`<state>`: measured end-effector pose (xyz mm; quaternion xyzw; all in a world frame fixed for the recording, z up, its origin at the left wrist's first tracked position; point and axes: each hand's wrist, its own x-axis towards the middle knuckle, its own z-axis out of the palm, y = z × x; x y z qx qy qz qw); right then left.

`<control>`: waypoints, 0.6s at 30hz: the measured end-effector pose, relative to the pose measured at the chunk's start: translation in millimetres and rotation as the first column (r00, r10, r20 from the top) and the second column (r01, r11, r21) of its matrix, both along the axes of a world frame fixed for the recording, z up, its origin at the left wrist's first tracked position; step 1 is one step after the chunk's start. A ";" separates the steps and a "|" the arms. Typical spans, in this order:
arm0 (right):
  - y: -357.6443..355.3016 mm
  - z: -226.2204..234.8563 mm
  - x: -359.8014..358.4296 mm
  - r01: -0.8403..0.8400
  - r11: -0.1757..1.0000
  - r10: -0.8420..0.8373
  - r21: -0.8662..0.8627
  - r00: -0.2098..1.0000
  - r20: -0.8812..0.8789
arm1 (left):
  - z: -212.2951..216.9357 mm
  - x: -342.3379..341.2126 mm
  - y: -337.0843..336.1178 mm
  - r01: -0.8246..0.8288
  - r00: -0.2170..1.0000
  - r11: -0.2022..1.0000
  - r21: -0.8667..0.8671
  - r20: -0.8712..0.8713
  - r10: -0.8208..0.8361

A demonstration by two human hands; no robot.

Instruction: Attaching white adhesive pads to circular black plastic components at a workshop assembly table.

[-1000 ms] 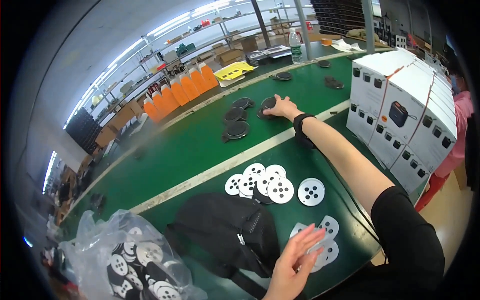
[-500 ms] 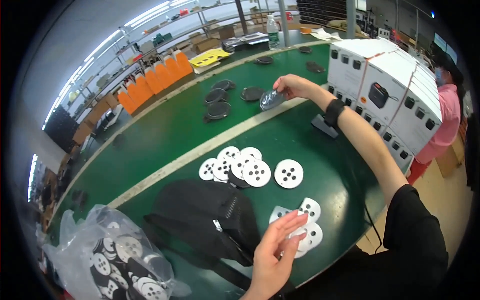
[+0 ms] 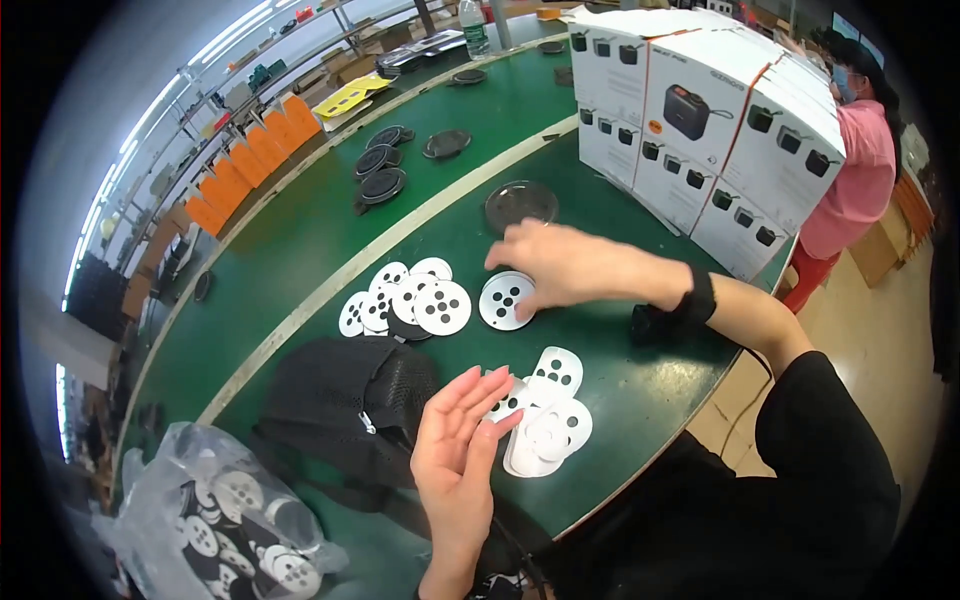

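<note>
The fingers of the right hand [image 3: 560, 265] are spread, the thumb set apart from the others, straddling the near edge of a single white disc [image 3: 490, 302] with dark holes. The disc lies flat on the counter [image 3: 640, 395]; whether the thumb is touching its rim or just above it I cannot tell. The left hand [image 3: 455, 450] is open and empty-looking, palm turned up, in front of a few pale rounded plates [image 3: 570, 425].

Just behind the right hand, on the near side of the pale strip [image 3: 500, 167], lies a dark round disc [image 3: 520, 203]. Half a second ago the right fingers were carrying it by the strip; now they have let it go and moved down to the white one. That puts a dark disc and a white disc side by side, both in easy working reach. Another dark disc [image 3: 446, 145] has been left across the strip, near a cluster of three more [image 3: 382, 186].

Left of the single white disc is an overlapping pile of similar discs [image 3: 442, 308]. Nearer the person sit a black bag [image 3: 320, 400] and a clear plastic bag [image 3: 150, 480] of loose discs. White boxes [image 3: 690, 130] stand stacked at the right.
</note>
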<state>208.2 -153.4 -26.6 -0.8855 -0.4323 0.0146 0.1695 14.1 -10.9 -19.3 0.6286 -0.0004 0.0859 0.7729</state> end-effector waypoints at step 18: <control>5.9 4.1 -19.5 -0.073 0.985 0.089 -0.158 0.992 0.093 | 1.4 -0.9 -0.2 -0.027 0.999 0.993 0.116 0.049 0.021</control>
